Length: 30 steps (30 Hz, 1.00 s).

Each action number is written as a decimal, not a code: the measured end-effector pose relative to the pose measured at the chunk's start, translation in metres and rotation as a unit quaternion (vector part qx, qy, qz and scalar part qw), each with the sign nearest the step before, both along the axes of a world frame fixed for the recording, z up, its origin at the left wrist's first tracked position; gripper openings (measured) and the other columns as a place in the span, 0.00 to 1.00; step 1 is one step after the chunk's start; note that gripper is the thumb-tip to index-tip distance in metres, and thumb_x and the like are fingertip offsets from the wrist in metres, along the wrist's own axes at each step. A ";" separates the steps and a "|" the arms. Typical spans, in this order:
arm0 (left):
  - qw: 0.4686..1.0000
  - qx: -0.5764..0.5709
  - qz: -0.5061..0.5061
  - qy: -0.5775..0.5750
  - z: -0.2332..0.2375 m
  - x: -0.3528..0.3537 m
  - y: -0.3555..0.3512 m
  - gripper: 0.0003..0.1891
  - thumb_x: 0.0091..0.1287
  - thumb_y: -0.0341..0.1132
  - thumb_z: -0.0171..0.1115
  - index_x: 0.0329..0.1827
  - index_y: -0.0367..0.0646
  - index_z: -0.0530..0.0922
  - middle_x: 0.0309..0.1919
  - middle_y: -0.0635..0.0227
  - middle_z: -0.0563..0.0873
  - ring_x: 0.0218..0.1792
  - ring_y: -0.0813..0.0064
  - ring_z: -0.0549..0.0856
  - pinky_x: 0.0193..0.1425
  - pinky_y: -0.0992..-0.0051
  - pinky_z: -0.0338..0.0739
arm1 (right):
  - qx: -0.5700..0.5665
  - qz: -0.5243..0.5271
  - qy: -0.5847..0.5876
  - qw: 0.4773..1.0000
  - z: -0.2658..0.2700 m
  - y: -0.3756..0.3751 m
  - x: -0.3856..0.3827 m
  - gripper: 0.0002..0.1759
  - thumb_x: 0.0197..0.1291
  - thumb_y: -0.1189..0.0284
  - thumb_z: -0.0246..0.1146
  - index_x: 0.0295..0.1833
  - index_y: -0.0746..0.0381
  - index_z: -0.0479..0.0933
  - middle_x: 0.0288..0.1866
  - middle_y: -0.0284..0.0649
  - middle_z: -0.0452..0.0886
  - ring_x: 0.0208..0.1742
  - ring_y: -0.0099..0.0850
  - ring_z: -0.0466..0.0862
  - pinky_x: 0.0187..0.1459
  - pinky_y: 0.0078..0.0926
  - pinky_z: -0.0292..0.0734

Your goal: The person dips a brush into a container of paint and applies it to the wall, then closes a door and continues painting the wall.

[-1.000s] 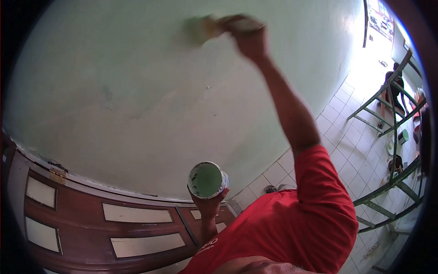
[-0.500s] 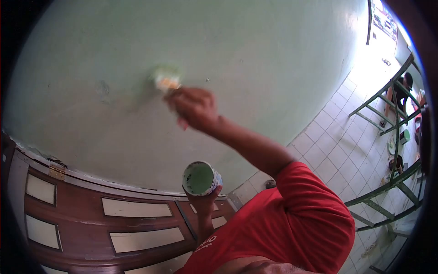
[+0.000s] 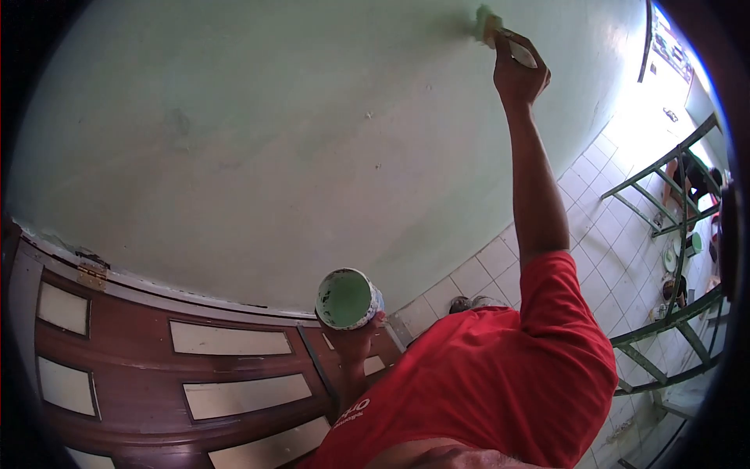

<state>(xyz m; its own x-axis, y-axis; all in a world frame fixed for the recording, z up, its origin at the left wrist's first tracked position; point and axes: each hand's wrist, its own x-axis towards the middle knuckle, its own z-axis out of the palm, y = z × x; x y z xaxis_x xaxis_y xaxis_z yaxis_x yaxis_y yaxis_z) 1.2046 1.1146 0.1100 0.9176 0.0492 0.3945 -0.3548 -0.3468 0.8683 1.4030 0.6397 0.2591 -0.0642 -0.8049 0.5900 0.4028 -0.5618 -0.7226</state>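
My right hand [image 3: 522, 76] is raised at arm's length towards the upper right of the wall [image 3: 297, 156]. It is closed around a paintbrush [image 3: 491, 28], whose bristles carry green paint and appear to touch the wall. Low in the middle, my left hand [image 3: 355, 338] is wrapped round a small paint can [image 3: 346, 298] from below. The can is tipped towards me, showing green paint inside and smears on its rim. Wet-looking green covers parts of the wall, and a paler patch lies in the middle.
A brown door with pale panels [image 3: 230, 338] stands at the lower left, with a hinge [image 3: 92, 273]. White floor tiles [image 3: 473, 277] run along the right. Green ladders [image 3: 664, 184] stand there, with another person [image 3: 691, 176] bending behind them near a green bucket [image 3: 693, 244].
My right hand has swept the paintbrush up and to the right across the wall, straightening the arm. The paint can in my left hand has barely moved. The person behind the ladder has bent lower.
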 end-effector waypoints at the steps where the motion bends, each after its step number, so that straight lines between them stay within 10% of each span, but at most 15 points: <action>1: 1.000 0.005 -0.004 0.000 0.002 0.001 0.001 0.53 0.40 0.37 0.91 0.70 0.37 0.67 0.59 0.58 0.82 0.61 0.62 0.83 0.68 0.60 0.78 | -0.025 -0.026 -0.023 0.999 -0.004 0.007 0.006 0.05 0.60 0.67 0.75 0.41 0.52 0.91 0.38 0.36 0.92 0.36 0.35 0.91 0.43 0.30 0.84; 6: 1.000 0.013 0.024 -0.011 -0.006 0.010 0.002 0.53 0.39 0.39 0.92 0.70 0.36 0.68 0.60 0.58 0.83 0.61 0.61 0.83 0.69 0.59 0.77 | -0.276 0.065 -0.058 0.957 -0.032 0.176 0.003 0.15 0.46 0.71 0.70 0.43 0.54 0.85 0.37 0.37 0.86 0.35 0.38 0.87 0.32 0.34 0.81; 13: 0.995 0.082 0.030 -0.042 -0.009 0.008 0.004 0.49 0.41 0.36 0.91 0.68 0.37 0.71 0.59 0.60 0.83 0.58 0.63 0.84 0.67 0.60 0.79 | -0.261 0.435 -0.107 0.855 -0.026 0.245 -0.034 0.06 0.62 0.74 0.70 0.44 0.55 0.87 0.42 0.39 0.88 0.41 0.36 0.89 0.40 0.33 0.84; 17: 1.000 -0.004 -0.001 -0.018 0.010 -0.004 -0.008 0.52 0.40 0.35 0.92 0.69 0.37 0.67 0.57 0.59 0.83 0.58 0.64 0.83 0.62 0.61 0.82 | -0.023 0.339 -0.003 0.940 -0.055 0.083 -0.001 0.03 0.65 0.77 0.72 0.43 0.63 0.89 0.41 0.33 0.92 0.42 0.19 0.86 0.47 0.22 0.82; 24: 0.999 -0.025 0.031 -0.019 0.004 -0.012 0.003 0.50 0.42 0.30 0.91 0.69 0.38 0.67 0.55 0.61 0.83 0.56 0.66 0.84 0.59 0.65 0.84 | -0.036 -0.061 -0.012 0.997 -0.079 0.021 0.009 0.06 0.61 0.69 0.75 0.44 0.53 0.90 0.38 0.35 0.92 0.38 0.30 0.90 0.41 0.28 0.82; 30: 0.999 -0.016 -0.015 -0.031 0.007 -0.004 -0.003 0.50 0.42 0.30 0.90 0.70 0.38 0.68 0.60 0.60 0.82 0.59 0.65 0.83 0.66 0.63 0.80 | -0.237 0.234 -0.031 0.942 -0.080 0.241 -0.043 0.09 0.55 0.74 0.68 0.43 0.59 0.86 0.39 0.40 0.88 0.40 0.36 0.90 0.39 0.35 0.86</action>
